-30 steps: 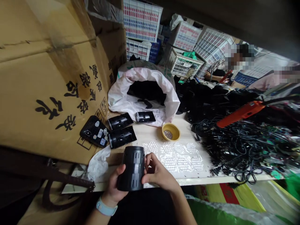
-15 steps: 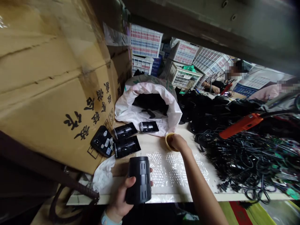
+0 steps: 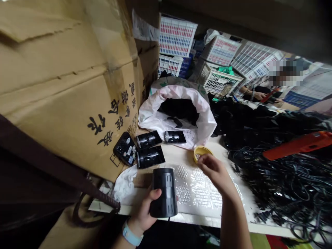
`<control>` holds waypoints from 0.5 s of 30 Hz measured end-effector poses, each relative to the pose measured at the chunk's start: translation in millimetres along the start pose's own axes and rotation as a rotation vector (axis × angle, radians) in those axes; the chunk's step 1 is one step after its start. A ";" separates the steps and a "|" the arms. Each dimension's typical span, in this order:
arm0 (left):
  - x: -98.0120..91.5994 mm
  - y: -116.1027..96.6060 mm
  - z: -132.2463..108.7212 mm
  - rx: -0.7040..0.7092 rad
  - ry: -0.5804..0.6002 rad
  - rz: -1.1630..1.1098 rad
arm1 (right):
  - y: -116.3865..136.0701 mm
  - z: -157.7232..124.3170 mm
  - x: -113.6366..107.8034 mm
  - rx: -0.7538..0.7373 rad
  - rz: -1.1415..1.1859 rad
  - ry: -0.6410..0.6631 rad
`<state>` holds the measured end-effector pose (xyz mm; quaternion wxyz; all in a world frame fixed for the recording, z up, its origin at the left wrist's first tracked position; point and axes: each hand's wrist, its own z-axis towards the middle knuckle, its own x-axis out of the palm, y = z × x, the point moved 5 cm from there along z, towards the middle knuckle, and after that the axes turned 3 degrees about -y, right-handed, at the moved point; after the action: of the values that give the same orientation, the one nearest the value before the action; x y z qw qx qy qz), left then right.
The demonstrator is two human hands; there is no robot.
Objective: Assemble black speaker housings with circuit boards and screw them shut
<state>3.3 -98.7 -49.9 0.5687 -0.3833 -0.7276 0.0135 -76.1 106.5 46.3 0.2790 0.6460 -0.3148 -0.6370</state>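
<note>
A matte black slotted plastic cylinder (image 3: 164, 193) stands upright in the left hand (image 3: 141, 214), and the grip is closed around its lower side, with the thumb laid across the ribbed surface. A pale blue wristband (image 3: 132, 234) is worn on that wrist. The right hand (image 3: 214, 174) is held just beside a round yellow bowl (image 3: 201, 153), its fingers drawn into a narrow grip. Whether anything is pinched there cannot be told, as the fingertips are turned away. Small silvery beads are seen in the bowl, partly hidden by the hand.

A clear plastic sheet embossed with clusters of small domes (image 3: 199, 193) lies on the pale tabletop (image 3: 172, 160), beside crumpled white tissue (image 3: 124, 185). Farther on, flat black slotted housings (image 3: 149, 156) lie near a black sticker-covered case (image 3: 126, 148). A white woven sack (image 3: 181, 119) is filled with black parts. A heap of black cables (image 3: 275, 180) and an orange tool (image 3: 301, 145) lie to the right, below white plastic crates (image 3: 176, 36).
</note>
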 end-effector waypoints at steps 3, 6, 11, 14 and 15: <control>-0.9 -2.2 1.0 0.071 -0.041 0.028 | 28.7 -45.7 28.5 -0.073 0.405 0.177; 1.8 -5.5 0.0 0.144 -0.058 0.094 | 50.4 -78.4 56.2 -0.113 0.432 0.349; 4.6 -7.5 -0.7 0.177 -0.051 0.124 | 59.5 -90.5 70.2 -0.152 0.294 0.342; 2.6 -8.2 -0.4 0.189 -0.074 0.169 | 57.4 -89.6 70.9 -0.137 0.260 0.324; 2.4 -8.4 -0.4 0.193 -0.074 0.187 | 57.4 -89.5 71.0 -0.136 0.256 0.316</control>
<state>-1.0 -103.4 -43.9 0.5721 -0.3924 -0.7043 0.1506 9.6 11.7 47.1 0.4466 0.6722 -0.3028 -0.5069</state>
